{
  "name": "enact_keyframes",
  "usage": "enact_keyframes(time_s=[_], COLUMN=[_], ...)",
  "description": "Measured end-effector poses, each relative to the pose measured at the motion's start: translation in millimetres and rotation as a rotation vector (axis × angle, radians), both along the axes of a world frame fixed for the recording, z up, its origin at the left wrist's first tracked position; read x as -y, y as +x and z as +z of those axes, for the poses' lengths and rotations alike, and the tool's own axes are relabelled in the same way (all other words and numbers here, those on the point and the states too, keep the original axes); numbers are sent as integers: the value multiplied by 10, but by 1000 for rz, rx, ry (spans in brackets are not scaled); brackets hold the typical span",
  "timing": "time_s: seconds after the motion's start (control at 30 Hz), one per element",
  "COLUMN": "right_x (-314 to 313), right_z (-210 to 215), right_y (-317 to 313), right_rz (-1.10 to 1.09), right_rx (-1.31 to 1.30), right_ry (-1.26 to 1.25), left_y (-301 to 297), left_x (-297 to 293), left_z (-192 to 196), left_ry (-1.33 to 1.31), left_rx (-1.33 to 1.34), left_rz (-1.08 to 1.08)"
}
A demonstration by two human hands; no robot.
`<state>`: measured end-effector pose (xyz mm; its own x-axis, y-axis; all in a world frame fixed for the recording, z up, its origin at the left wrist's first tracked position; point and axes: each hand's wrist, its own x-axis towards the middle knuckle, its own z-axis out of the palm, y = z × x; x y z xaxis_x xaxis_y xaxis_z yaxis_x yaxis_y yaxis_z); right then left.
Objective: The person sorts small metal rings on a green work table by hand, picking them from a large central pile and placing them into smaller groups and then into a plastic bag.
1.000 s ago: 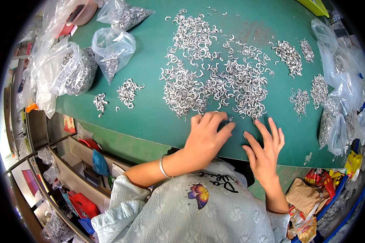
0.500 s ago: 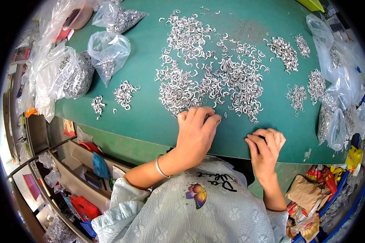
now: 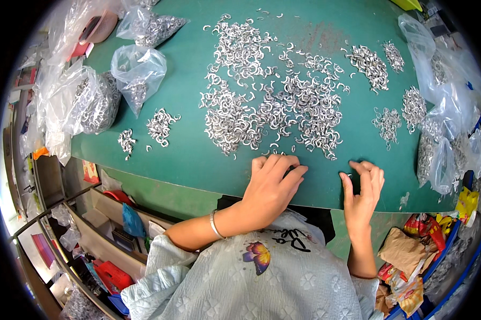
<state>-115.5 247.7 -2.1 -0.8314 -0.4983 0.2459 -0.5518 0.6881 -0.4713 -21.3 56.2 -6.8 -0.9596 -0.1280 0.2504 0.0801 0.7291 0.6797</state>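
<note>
A broad heap of small silver C-shaped metal pieces (image 3: 318, 109) lies spread over the green tabletop (image 3: 182, 53). Just off its near edge is my left hand (image 3: 275, 181), back upward and fingers curled down. Its fingertips are close together, and whatever they may hold is hidden. Further right, by the table's near edge, my right hand (image 3: 363, 194) is turned on its side. Its index finger stands apart from the thumb, while a tiny silver piece (image 3: 349, 175) shows between the thumb tip and the curled fingers. A few loose pieces lie between the heap and my left hand.
Small piles (image 3: 162, 127) of metal pieces sit on the left, and several more piles (image 3: 369, 68) on the right. Clear plastic bags (image 3: 96, 101) of pieces line both sides. Below left is an open drawer (image 3: 99, 229); below right, a brown paper bag (image 3: 406, 250).
My left hand has drawn back from the heap, toward me and slightly right. My right hand has moved a little right, its index finger lifting away from the thumb. The view has shifted slightly.
</note>
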Motion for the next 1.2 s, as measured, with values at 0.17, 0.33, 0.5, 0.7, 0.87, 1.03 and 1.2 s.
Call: enact_keyframes(time_s=[0.17,0.33,0.5,0.7,0.87,1.03,1.2], right_x=[101,184,254,-25,-78,-60,14], right_z=[-18,55,-12,63,58,33,55], right_y=[73,-68,-153,-226,-235,-228,-208], right_rz=[189,17,57,54,47,117,87], right_rx=[174,106,40,97,82,48,11], right_ry=[-174,-217,-52,-9,-24,-45,-30], left_y=[-10,-60,-211,-268,-179,-356,-485], left_x=[-56,-179,-509,-529,-368,-161,-159], left_z=[29,-40,-76,-156,-154,-57,-49], left_ry=[14,24,-1,-35,11,-75,-141], left_rx=[7,-44,-20,11,-29,-52,-19], left_rz=[-31,-98,-82,-121,-103,-4,58])
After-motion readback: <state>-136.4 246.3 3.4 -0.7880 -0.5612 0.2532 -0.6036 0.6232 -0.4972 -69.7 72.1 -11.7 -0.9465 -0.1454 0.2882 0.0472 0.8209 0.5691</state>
